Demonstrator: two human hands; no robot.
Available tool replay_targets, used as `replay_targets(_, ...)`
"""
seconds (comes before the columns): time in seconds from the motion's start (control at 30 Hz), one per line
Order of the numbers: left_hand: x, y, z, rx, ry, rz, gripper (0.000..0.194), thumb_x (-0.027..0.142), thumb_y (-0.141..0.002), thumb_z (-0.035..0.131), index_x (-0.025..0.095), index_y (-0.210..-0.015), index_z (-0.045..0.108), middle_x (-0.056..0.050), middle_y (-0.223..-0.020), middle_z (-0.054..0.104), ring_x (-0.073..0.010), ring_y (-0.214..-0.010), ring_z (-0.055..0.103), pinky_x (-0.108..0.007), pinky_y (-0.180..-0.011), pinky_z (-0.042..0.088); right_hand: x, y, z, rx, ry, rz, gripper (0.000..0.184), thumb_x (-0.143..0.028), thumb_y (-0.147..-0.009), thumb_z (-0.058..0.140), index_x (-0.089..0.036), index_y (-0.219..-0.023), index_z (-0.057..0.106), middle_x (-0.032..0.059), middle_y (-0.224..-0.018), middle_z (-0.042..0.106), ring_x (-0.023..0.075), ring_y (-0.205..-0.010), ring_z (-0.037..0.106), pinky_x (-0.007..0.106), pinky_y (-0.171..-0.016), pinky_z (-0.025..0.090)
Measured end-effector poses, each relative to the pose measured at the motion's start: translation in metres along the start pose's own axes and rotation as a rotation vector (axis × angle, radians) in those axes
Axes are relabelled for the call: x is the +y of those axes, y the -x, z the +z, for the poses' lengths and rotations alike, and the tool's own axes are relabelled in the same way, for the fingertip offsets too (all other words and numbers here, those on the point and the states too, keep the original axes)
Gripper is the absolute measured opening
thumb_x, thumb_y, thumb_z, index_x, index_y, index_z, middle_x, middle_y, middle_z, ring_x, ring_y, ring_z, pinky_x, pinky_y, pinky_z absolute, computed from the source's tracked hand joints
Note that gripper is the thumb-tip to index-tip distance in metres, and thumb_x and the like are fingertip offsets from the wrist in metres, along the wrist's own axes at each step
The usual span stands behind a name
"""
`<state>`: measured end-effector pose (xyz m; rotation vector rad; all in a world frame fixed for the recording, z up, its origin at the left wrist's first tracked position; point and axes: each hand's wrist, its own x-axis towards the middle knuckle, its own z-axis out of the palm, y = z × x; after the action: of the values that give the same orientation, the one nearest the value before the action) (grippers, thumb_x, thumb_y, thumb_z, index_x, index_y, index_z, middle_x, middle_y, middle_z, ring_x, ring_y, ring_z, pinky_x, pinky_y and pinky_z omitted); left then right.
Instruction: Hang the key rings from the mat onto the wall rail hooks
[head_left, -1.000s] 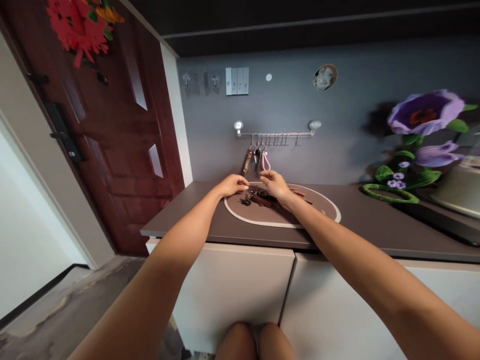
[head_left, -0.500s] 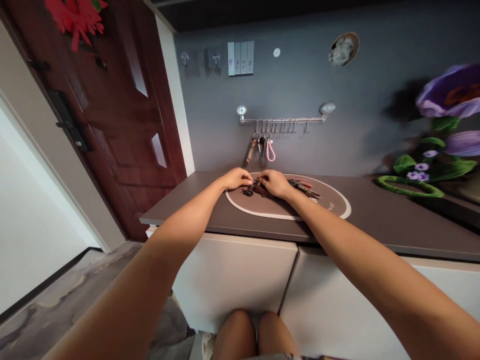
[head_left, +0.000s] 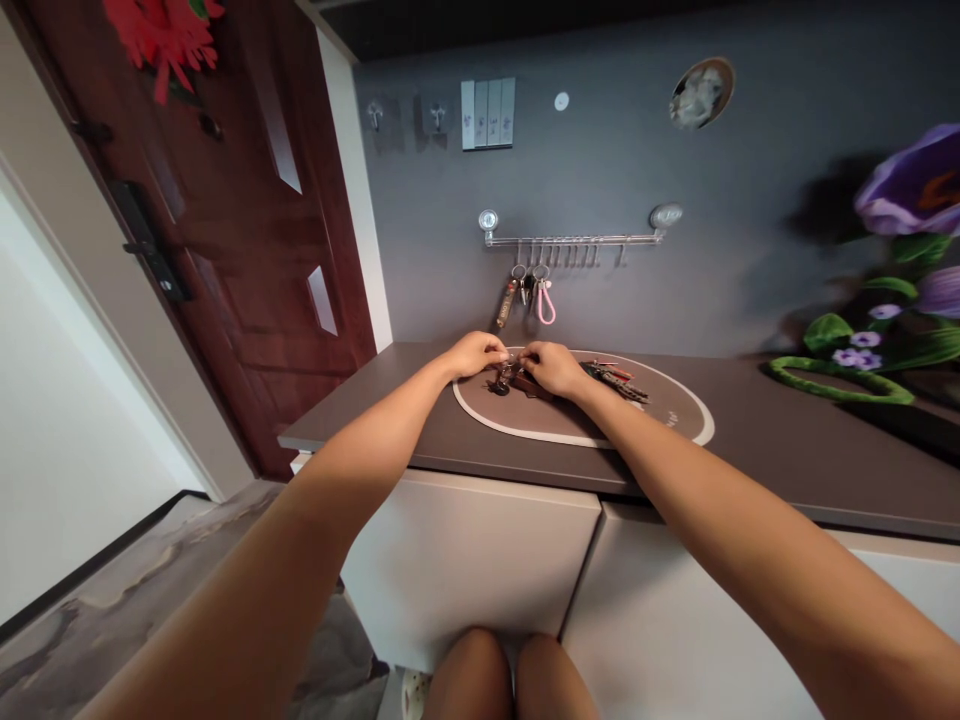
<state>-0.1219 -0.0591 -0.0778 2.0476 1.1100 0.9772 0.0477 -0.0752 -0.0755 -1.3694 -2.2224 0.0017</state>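
My left hand [head_left: 474, 355] is closed in a pinch at the top of a small bunch of keys [head_left: 501, 384] with a dark fob, which hangs just over the oval mat [head_left: 517, 434]. Close beside it, the fingertips of my right hand [head_left: 553, 368] are also pinched at the bunch; the exact part they grip is too small to make out. A brown strap-like piece [head_left: 531, 387] shows below the right fingers. To the right of that hand, a pile of dark and red cords or keychains [head_left: 619, 380] lies on the mat.
Behind my hands, a hook rail [head_left: 574, 240] on the grey wall carries key bunches [head_left: 525, 290], one with a pink loop [head_left: 547, 303]. Purple flowers with a green base [head_left: 840, 380] stand at the right of the counter [head_left: 750, 440]. A dark red door [head_left: 247, 250] is at left.
The view has shifted slightly. Both hands stay pinched close together at the keys, with a slight shift of the fingers.
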Motion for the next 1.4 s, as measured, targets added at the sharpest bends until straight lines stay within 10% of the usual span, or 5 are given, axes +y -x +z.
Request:
replay_targets(0.6,0.013,0.003,-0.003,0.097,0.510,-0.121,0.012,0.020,-0.074,0.060,0.010,-0.079,0.056,-0.001,-0.070,0.060,-0.0053,-0.062,0.056,-0.031,-0.077,0.047,-0.005,0.000,-0.002,0.139,-0.480,0.022,0.018,-0.024,-0.073,0.054,-0.016,-0.088,0.061,0.0037,-0.083,0.065,0.0120,-0.072,0.058,0.025,-0.071,0.044)
replay_targets(1.4,0.013,0.002,0.003,0.040,0.603,-0.053,0.023,0.024,-0.071,0.064,0.010,-0.088,0.057,-0.004,-0.079,0.062,-0.0090,-0.074,0.060,-0.033,-0.081,0.048,0.002,-0.002,0.004,0.192,-0.982,0.063,0.027,-0.039,-0.064,0.061,-0.014,-0.073,0.055,-0.0021,-0.063,0.055,0.0081,-0.059,0.049,0.022,-0.061,0.041)
